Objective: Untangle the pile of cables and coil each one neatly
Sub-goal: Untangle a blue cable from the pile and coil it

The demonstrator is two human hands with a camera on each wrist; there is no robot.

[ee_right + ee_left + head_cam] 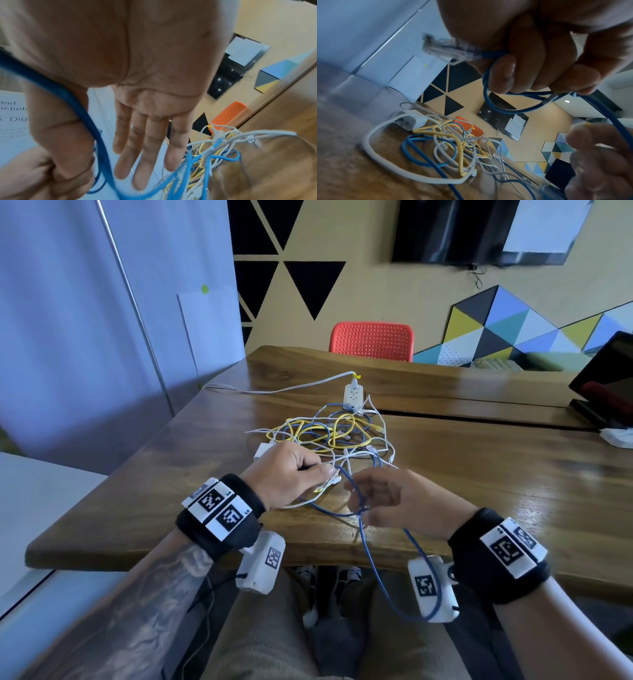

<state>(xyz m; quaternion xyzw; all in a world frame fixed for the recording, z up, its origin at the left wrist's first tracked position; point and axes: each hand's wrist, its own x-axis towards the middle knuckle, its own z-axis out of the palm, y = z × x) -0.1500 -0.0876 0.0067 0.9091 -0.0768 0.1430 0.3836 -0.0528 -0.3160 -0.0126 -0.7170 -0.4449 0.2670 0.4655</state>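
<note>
A tangle of yellow, white and blue cables (329,433) lies on the wooden table (479,460), and shows too in the wrist views (450,142) (214,155). My left hand (291,470) (530,60) grips a blue cable (368,546) (496,109) just behind its clear plug (443,48), at the tangle's near edge. My right hand (376,494) (145,135) hovers beside it, palm open and fingers straight. The blue cable (82,112) runs across the base of the right thumb, then hangs over the table's front edge in a loop.
A white power strip (352,395) with its lead lies behind the tangle; a white adapter (263,450) sits at its left. An orange chair (371,340) stands beyond the table. A dark screen on a stand (609,378) occupies the right edge.
</note>
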